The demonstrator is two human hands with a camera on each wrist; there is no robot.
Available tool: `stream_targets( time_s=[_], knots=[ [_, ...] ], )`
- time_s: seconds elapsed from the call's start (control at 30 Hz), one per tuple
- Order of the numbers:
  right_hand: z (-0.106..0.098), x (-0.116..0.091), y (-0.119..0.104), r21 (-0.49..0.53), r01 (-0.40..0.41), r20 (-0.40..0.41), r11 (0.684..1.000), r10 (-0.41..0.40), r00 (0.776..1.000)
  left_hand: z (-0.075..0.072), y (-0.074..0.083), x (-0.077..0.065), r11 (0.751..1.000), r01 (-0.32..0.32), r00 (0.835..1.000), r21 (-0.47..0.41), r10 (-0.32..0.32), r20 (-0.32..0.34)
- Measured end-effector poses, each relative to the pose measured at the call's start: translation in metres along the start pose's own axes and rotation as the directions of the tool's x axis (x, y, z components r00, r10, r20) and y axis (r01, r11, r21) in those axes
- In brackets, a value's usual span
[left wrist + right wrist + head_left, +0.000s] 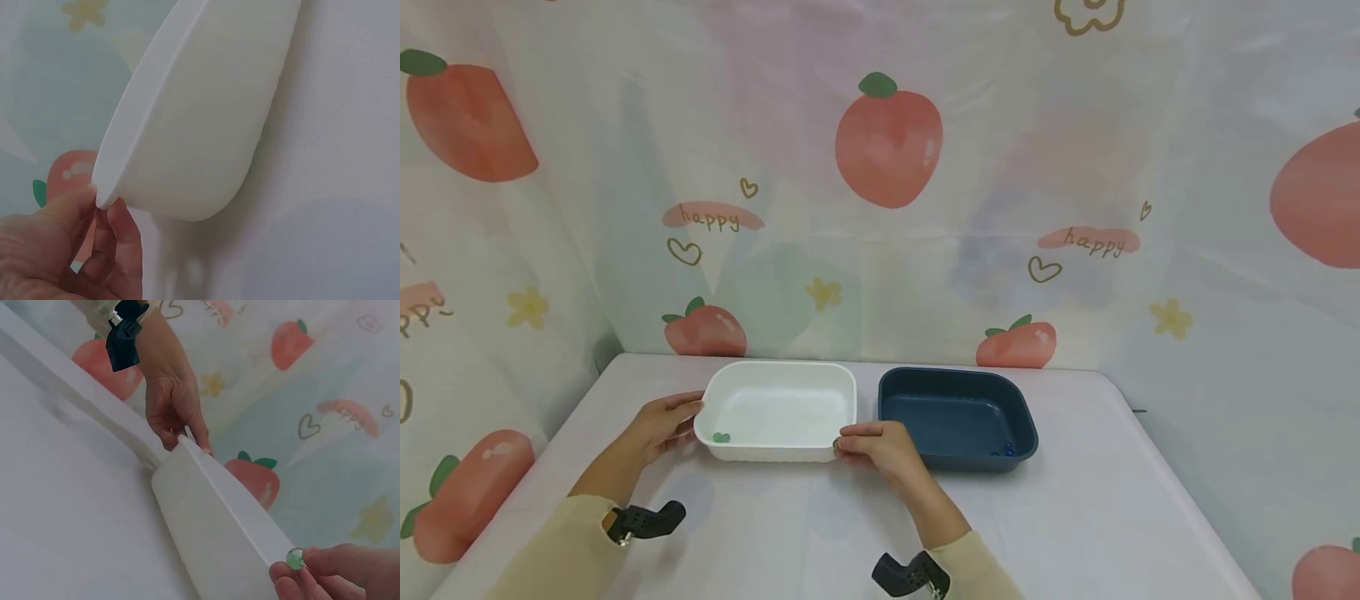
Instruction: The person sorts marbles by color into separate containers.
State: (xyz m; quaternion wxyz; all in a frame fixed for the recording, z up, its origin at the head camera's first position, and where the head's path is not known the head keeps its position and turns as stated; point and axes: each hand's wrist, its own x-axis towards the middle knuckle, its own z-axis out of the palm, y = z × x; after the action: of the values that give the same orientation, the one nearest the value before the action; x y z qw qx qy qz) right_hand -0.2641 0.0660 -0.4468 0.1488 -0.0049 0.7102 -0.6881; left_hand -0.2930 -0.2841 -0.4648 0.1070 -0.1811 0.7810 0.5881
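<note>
My left hand pinches the rim of a white plastic tub at its left end, thumb above and fingers beneath. At the tub's front right corner, my right hand holds a clear green glass marble between thumb and index finger, right at the rim. Inside the white tub, small green marbles lie in the front left corner. To the right stands a dark blue tub with a few blue marbles in its front right corner; my right hand overlaps its left side.
Both tubs stand towards the back of a table with a white cloth. Behind it hangs a printed fabric backdrop with peaches and hearts, which continues along both sides. Each wrist wears a black camera mount.
</note>
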Motion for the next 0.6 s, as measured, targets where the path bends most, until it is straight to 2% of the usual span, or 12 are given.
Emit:
stream_targets(
  time_s=[0.13, 0.3, 0.6],
  knots=[
    [0.002, 0.007, -0.005, -0.015, 0.012, -0.022, 1.0, -0.013, 1.0, -0.001, 0.003, 0.001, 1.0, -0.005, 1.0, 0.023, 0.005, -0.001],
    [0.006, 0.016, -0.008, 0.021, 0.03, -0.062, 0.999, -0.028, 0.998, -0.002, 0.005, -0.001, 1.0, -0.014, 1.0, 0.025, 0.014, -0.001],
    [0.007, 0.023, -0.011, 0.013, 0.011, -0.082, 1.0, -0.01, 0.997, -0.001, 0.003, -0.001, 1.0, -0.014, 1.0, 0.012, 0.014, 0.001]
  ],
)
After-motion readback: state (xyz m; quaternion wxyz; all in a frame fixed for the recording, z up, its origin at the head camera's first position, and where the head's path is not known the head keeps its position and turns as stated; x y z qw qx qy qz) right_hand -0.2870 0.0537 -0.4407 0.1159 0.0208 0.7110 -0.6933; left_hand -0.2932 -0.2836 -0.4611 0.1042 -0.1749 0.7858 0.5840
